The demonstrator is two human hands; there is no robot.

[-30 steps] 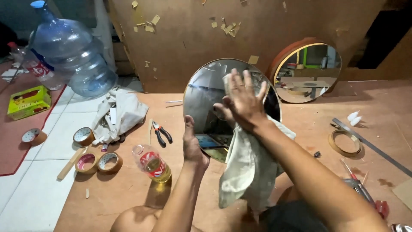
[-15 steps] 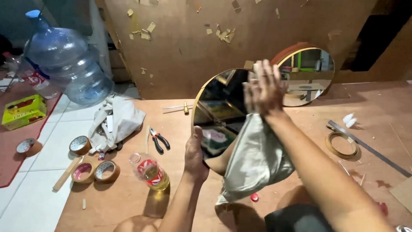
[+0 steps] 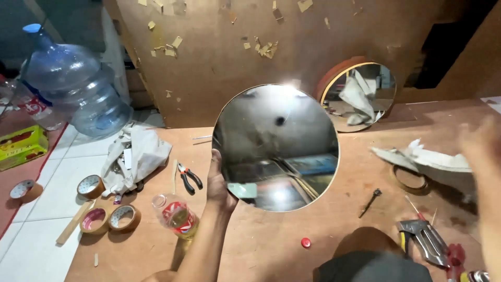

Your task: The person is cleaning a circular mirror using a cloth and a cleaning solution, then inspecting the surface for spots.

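Nearest the camera, a small red cap lies on the brown floor board, with a hatchet-like tool to its right. Left of it lies a small clear bottle with a red label, and further left three rolls of brown tape.

The left hand is closed around the lower left edge of a round mirror, thumb on the glass, holding it up tilted toward the camera in the middle of the scene. The right hand is a blur at the right edge, so whether it is open or closed cannot be told; a whitish cloth stretches just left of it, above another tape ring.

Pliers and a crumpled cloth heap lie left of the mirror. Further off, a second round mirror leans on the wooden panel, and a large blue water jug lies far left.
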